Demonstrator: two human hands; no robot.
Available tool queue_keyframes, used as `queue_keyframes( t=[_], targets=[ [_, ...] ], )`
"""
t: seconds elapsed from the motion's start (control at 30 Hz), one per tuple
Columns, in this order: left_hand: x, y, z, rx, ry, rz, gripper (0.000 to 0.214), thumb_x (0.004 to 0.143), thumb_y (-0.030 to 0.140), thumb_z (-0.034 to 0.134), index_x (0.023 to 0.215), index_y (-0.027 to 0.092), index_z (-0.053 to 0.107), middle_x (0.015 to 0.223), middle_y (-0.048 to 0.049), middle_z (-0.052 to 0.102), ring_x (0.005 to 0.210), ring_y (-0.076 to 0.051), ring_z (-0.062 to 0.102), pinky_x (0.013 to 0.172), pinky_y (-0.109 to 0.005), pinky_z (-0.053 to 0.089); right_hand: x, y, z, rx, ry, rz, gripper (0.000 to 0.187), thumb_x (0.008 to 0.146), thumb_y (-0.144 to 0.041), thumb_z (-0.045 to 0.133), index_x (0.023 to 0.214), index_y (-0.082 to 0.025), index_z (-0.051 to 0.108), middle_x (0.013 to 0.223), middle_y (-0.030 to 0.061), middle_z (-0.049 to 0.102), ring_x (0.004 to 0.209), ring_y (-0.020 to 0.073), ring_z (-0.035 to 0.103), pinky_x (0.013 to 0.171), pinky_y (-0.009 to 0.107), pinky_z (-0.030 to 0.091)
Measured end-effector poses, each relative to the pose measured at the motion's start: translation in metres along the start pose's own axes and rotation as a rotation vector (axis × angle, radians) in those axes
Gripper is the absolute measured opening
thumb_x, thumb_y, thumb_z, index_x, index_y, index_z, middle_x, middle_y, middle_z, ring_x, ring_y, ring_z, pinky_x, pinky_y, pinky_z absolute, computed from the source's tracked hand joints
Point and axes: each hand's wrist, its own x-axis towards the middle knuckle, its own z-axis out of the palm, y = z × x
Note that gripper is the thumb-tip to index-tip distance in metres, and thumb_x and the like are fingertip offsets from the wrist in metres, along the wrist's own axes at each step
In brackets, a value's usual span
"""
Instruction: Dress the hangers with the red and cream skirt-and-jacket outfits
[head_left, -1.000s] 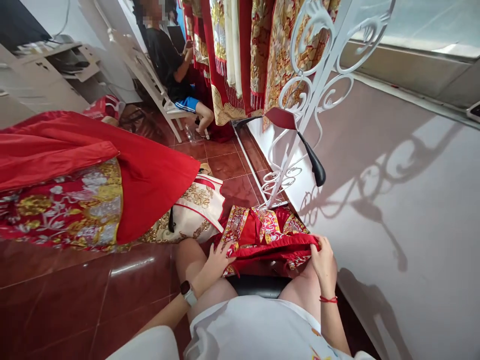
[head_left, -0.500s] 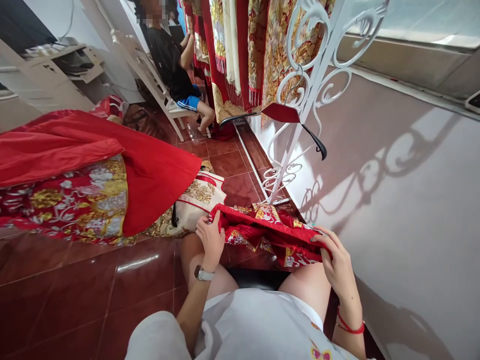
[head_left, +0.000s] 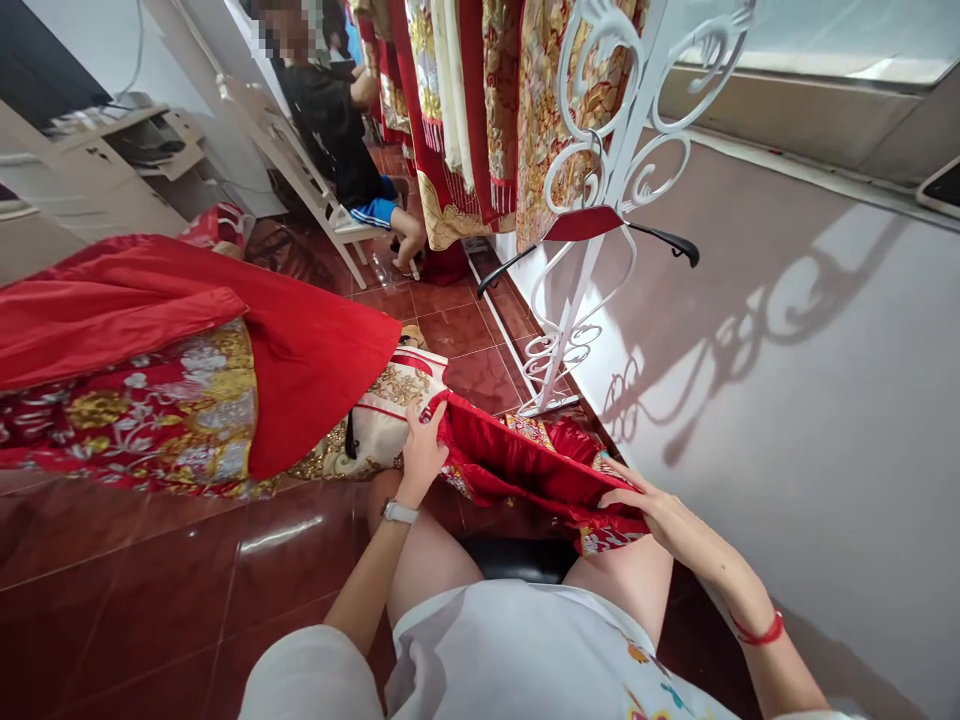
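A red embroidered garment (head_left: 525, 465) lies stretched across my knees. My left hand (head_left: 421, 450), a watch on its wrist, is closed on the garment's left end and lifts it. My right hand (head_left: 652, 512), with a red string on the wrist, lies over the right end with its fingers curled round the hem. I sit on a black stool (head_left: 517, 558).
A white scroll-work garment rack (head_left: 600, 190) with a black hanger (head_left: 660, 238) stands by the wall ahead. Red and gold dresses (head_left: 480, 110) hang behind it. A big red gown (head_left: 187, 360) and a cream embroidered piece (head_left: 390, 400) lie on the floor at left. Another person (head_left: 337, 130) sits on a white chair.
Both hands have lifted the red garment and spread it wider across my knees; the left hand rose and the right moved outward. The hanger on the rack has swung round.
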Motion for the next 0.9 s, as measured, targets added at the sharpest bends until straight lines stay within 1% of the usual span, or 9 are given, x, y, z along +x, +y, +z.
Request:
queue_keyframes(
  t=[0.1,0.13,0.23,0.37,0.43,0.53,0.7,0.8,0.9],
  targets=[
    [0.016,0.017,0.007,-0.053,0.053,-0.004,0.074,0.081,0.015,0.062,0.152,0.023,0.045,0.161,-0.0212,0.018,0.101,-0.034,0.072,0.087,-0.045,0.059,0.021,0.009,0.000,-0.172,-0.204,-0.012,0.054,0.072,-0.011,0.046,0.109,-0.033,0.078,0.132,0.0043,0.070,0.076,0.0229,0.072,0.062,0.032,0.053],
    [0.021,0.023,0.011,-0.072,0.062,0.000,0.074,0.081,0.016,0.061,0.153,0.023,0.044,0.161,-0.0213,0.018,0.102,-0.034,0.072,0.087,-0.044,0.059,0.031,0.011,0.000,-0.237,-0.198,0.020,0.055,0.074,-0.010,0.046,0.112,-0.032,0.078,0.130,0.0069,0.071,0.072,0.0233,0.072,0.061,0.033,0.052],
    [0.035,0.033,0.012,-0.074,0.067,0.031,0.078,0.081,0.006,0.054,0.155,0.025,0.042,0.162,-0.0204,0.018,0.102,-0.031,0.073,0.088,-0.042,0.059,0.064,0.023,-0.002,-0.291,-0.051,0.135,0.051,0.076,-0.011,0.046,0.113,-0.027,0.078,0.124,0.0117,0.073,0.069,0.0243,0.070,0.065,0.037,0.052],
    [0.056,0.035,-0.013,0.079,0.015,0.173,0.085,0.078,-0.002,0.049,0.155,0.033,0.041,0.167,-0.0182,0.015,0.109,-0.031,0.071,0.090,-0.042,0.059,0.121,0.041,-0.011,0.108,0.178,0.252,0.041,0.070,-0.014,0.043,0.090,-0.018,0.078,0.100,0.0108,0.077,0.083,0.0242,0.069,0.076,0.035,0.053],
    [0.071,0.037,-0.032,0.162,-0.041,0.250,0.087,0.080,-0.003,0.048,0.156,0.038,0.038,0.169,-0.0185,0.014,0.110,-0.032,0.071,0.090,-0.042,0.059,0.151,0.044,-0.019,0.285,0.248,0.322,0.034,0.068,-0.018,0.042,0.075,-0.015,0.074,0.075,0.0084,0.073,0.073,0.0222,0.065,0.069,0.032,0.051],
    [0.104,0.044,-0.059,0.214,-0.119,0.324,0.088,0.082,-0.001,0.050,0.159,0.039,0.032,0.166,-0.0236,0.023,0.107,-0.033,0.073,0.091,-0.043,0.058,0.190,0.039,-0.031,0.344,0.269,0.340,0.026,0.069,-0.022,0.045,0.065,-0.014,0.069,0.056,0.0031,0.061,0.056,0.0164,0.052,0.057,0.028,0.043],
    [0.170,0.053,-0.085,0.133,-0.247,0.312,0.090,0.075,0.003,0.062,0.158,0.027,0.036,0.136,-0.0184,0.064,0.107,-0.029,0.073,0.093,-0.038,0.057,0.231,0.012,-0.046,0.304,0.258,0.231,0.029,0.069,-0.023,0.057,0.086,-0.011,0.077,0.079,0.0074,0.074,0.068,0.0164,0.060,0.066,0.027,0.046],
    [0.200,0.057,-0.097,-0.042,-0.326,0.246,0.095,0.070,0.002,0.063,0.158,0.022,0.035,0.126,-0.0143,0.071,0.085,-0.022,0.074,0.075,-0.028,0.059,0.243,-0.005,-0.053,0.147,0.267,0.100,0.035,0.071,-0.023,0.057,0.098,-0.016,0.079,0.099,0.0088,0.077,0.085,0.0209,0.067,0.080,0.032,0.049],
    [0.221,0.062,-0.113,-0.151,-0.375,0.136,0.096,0.069,-0.002,0.061,0.159,0.020,0.035,0.124,-0.0143,0.070,0.068,-0.018,0.070,0.062,-0.026,0.058,0.251,-0.016,-0.059,0.053,0.287,-0.001,0.031,0.074,-0.024,0.056,0.098,-0.021,0.076,0.098,0.0061,0.076,0.087,0.0224,0.066,0.085,0.036,0.049]
  ],
)
